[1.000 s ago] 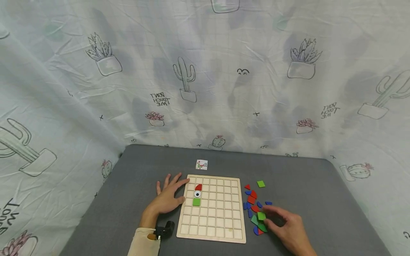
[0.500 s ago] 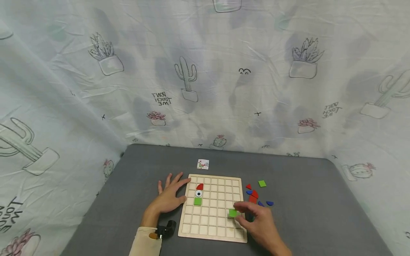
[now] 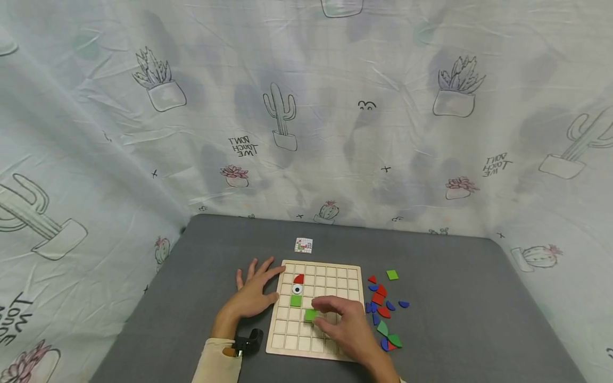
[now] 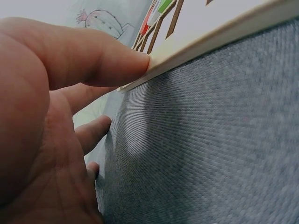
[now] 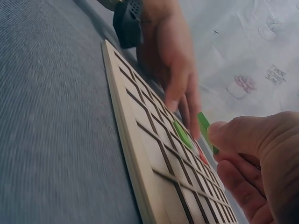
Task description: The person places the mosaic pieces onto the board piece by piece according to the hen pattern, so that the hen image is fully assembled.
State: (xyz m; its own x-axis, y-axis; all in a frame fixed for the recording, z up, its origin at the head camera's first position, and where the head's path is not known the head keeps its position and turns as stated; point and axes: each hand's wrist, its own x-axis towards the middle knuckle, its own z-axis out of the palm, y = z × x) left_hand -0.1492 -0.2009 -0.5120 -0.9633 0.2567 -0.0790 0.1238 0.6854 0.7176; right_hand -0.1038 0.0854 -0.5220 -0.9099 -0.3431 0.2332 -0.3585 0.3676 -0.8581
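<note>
A wooden grid board (image 3: pixel 291 341) lies on the grey table. In one of its left columns sit a red quarter-circle tile (image 3: pixel 299 279), a round eye tile (image 3: pixel 297 289) and a green square tile (image 3: pixel 296 301). My left hand (image 3: pixel 254 296) lies with spread fingers at the board's left edge, its thumb (image 4: pixel 126 65) touching the rim. Over the board, my right hand (image 3: pixel 348 323) pinches another green square tile (image 5: pixel 204 129) between thumb and fingers. In the right wrist view this tile is held above the board's surface, tilted.
Several loose tiles, red, blue and green, are scattered right of the board, among them a red square tile (image 3: pixel 378 299) and a dark green tile (image 3: pixel 395 340). A lone green square tile (image 3: pixel 392 275) lies farther back. Behind the board is a small pattern card (image 3: pixel 304 245).
My right hand has carried the green square tile from the loose pile leftward over the board. My left hand stays at the board's edge.
</note>
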